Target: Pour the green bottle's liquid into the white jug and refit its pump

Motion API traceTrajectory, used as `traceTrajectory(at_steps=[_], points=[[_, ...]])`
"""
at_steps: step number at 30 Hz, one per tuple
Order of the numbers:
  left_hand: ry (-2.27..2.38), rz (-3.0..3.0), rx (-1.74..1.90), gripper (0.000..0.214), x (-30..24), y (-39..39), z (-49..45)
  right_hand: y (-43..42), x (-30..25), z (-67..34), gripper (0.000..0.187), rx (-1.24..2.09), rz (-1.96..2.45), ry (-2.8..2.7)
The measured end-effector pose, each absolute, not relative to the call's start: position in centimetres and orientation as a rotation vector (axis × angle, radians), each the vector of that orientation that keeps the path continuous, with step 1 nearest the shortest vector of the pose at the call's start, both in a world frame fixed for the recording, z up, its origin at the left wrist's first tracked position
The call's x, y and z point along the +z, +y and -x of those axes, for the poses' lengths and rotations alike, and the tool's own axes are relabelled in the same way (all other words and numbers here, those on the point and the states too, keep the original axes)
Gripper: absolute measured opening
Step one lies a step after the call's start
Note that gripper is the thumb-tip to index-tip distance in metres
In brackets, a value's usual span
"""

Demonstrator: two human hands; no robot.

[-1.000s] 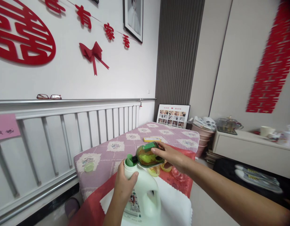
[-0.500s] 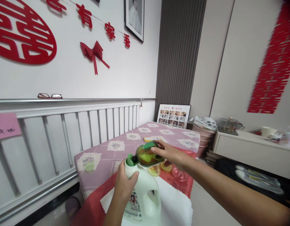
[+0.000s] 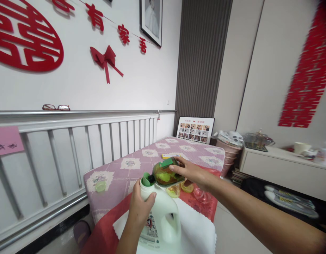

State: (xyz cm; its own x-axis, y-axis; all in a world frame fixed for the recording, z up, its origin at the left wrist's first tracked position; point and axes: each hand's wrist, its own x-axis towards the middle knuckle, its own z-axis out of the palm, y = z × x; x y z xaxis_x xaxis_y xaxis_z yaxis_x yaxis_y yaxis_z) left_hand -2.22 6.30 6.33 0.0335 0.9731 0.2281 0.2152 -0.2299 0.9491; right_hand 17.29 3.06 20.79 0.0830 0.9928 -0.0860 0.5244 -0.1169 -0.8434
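My left hand (image 3: 143, 201) is wrapped round the neck of a large pale green jug (image 3: 163, 222) with a side handle and a printed label. A green spout (image 3: 145, 179) shows in the jug's mouth. My right hand (image 3: 188, 171) grips a see-through green bottle (image 3: 165, 173), tipped on its side with its dark neck at the spout. Whether liquid is running out, I cannot make out. Below the bottle sit two yellowish clear cups (image 3: 173, 191) and a pinkish clear dish (image 3: 202, 194). The jug stands on a white scalloped mat (image 3: 198, 220).
A red cloth (image 3: 104, 225) lies under the mat, on a purple patterned tablecloth (image 3: 136, 174). A pale green lid (image 3: 100, 187) is at left, a yellow-and-white box (image 3: 170, 156) behind. White railings (image 3: 86, 148) flank the table's left; a cabinet (image 3: 284, 169) stands at right.
Almost nothing differs. Both hands, the jug and the tipped bottle keep their places; the liquid inside the bottle looks slightly shifted.
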Motion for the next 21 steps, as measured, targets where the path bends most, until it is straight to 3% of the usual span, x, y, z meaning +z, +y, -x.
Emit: traceTrajectory(at_steps=[21], points=[[1.258,-1.547,1.258,0.065,6.36,6.34,2.28,2.98,21.3,-17.02,0.058,0.886,1.73,-1.545]])
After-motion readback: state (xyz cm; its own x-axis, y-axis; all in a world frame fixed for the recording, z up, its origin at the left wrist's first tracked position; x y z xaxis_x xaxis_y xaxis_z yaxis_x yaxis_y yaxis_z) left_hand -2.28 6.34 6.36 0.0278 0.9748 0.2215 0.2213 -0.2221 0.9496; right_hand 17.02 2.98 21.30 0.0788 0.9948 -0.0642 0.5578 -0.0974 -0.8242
